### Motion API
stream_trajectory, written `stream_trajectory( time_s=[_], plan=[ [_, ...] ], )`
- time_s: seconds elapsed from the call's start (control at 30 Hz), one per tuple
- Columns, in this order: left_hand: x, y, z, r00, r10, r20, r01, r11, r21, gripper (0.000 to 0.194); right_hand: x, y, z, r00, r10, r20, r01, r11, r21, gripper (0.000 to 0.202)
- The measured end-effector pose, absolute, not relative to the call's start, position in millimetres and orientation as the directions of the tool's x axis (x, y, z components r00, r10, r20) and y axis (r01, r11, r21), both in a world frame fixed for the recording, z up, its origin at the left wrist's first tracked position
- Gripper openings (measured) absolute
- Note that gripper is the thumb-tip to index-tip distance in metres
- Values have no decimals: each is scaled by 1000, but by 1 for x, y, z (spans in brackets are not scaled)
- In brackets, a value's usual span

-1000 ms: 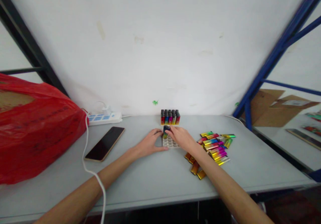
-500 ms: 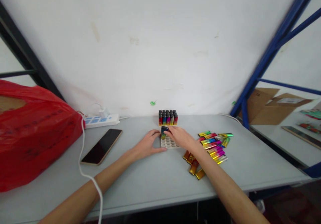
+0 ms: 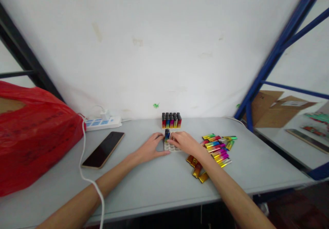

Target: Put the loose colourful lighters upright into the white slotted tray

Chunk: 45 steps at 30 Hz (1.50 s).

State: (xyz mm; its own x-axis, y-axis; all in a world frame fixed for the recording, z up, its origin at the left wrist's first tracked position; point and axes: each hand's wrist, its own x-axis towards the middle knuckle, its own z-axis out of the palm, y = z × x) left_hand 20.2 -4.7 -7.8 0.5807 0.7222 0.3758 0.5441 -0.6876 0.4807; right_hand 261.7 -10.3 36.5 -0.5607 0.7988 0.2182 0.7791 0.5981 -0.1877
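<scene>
A pale tray (image 3: 168, 147) with rows of round-edged slots lies in front of me. At its back left corner a blue-green lighter (image 3: 167, 134) with a black top stands upright. My right hand (image 3: 183, 141) reaches over the tray from the right, its thumb and forefinger closed at the lighter's side; the fingers partly hide the contact. Beside the tray's left edge rests my left hand (image 3: 151, 146), thumb and fingers spread apart around the near left corner. Behind the tray stands a block of upright lighters (image 3: 171, 121). A loose pile of shiny coloured lighters (image 3: 217, 148) lies right, partly behind my right forearm.
A phone (image 3: 104, 150) lies to the left, near a power strip (image 3: 104, 123). A white cable (image 3: 88, 178) crosses over my left forearm. The red bag (image 3: 38, 136) bulges at far left. Blue rack posts (image 3: 272, 51) and a cardboard box (image 3: 275, 109) stand at right.
The blue-green lighter has gone lower into the tray's back left corner and stands straighter. My right hand has shifted slightly down with it; my left hand stays put.
</scene>
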Motion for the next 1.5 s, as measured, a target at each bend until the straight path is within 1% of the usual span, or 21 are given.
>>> stream_trajectory(
  time_s=[0.1,0.2,0.23,0.3,0.33,0.4,0.47,0.57,0.63,0.7,0.77,0.83,0.87,0.93,1.0,1.07,1.17,1.23,1.37,1.43,1.5],
  plan=[
    [20,-5,-8,586,724,364,560,-687,464,70,300,-7,44,-434,849,301,843,501,-197,36],
    [20,-5,-8,586,726,360,566,-684,460,71,347,-3,48,-178,929,326,966,228,-125,33],
    [20,-5,-8,586,727,359,566,-684,460,71,361,-3,49,-53,952,301,989,93,-118,33],
    [19,-5,-8,585,730,354,568,-680,463,71,380,-5,47,186,964,189,978,-164,-127,46],
    [19,-5,-8,585,732,349,570,-678,464,71,386,-7,46,266,957,115,959,-251,-129,57],
    [19,-6,-7,587,733,342,573,-675,464,71,389,-8,43,320,947,-4,941,-318,-118,74],
    [19,-6,-7,591,731,342,571,-678,463,70,387,-8,38,284,958,-36,953,-286,-101,75],
    [19,-5,-7,591,728,347,569,-682,459,69,381,-1,31,156,987,34,979,-150,-139,62],
    [19,-5,-7,594,727,344,570,-683,457,70,378,6,26,38,988,151,968,1,-252,58],
    [19,-6,-7,597,726,342,572,-684,454,70,375,14,22,-55,951,305,891,184,-415,57],
    [19,-6,-7,596,726,343,574,-684,450,71,368,19,19,-64,910,410,737,320,-595,54],
    [19,-6,-8,596,727,342,579,-684,445,72,357,21,17,-34,903,428,510,385,-770,56],
    [19,-6,-8,597,727,340,581,-683,442,73,351,21,16,-22,909,417,380,393,-837,61],
    [19,-5,-9,598,727,338,583,-684,438,74,338,18,18,-13,927,375,136,373,-918,81],
    [19,-4,-11,596,725,345,580,-686,438,74,328,13,21,-17,946,325,-40,324,-945,97],
    [19,-4,-12,592,723,356,574,-688,444,73,320,8,27,-35,961,276,-139,269,-953,93],
    [20,-5,-11,588,723,363,566,-688,454,72,310,0,34,-78,967,242,-152,229,-961,63],
    [20,-6,-10,588,723,362,564,-688,457,71,304,-4,37,-100,967,235,-146,219,-965,53],
    [20,-7,-8,589,729,349,575,-681,453,72,291,-8,36,-156,977,147,-139,126,-982,62],
    [20,-7,-7,588,731,346,576,-679,456,72,287,-8,34,-149,984,101,-36,97,-995,67],
    [21,-7,-7,589,729,348,569,-680,462,71,284,-9,31,-102,985,141,120,153,-981,71]
  ],
)
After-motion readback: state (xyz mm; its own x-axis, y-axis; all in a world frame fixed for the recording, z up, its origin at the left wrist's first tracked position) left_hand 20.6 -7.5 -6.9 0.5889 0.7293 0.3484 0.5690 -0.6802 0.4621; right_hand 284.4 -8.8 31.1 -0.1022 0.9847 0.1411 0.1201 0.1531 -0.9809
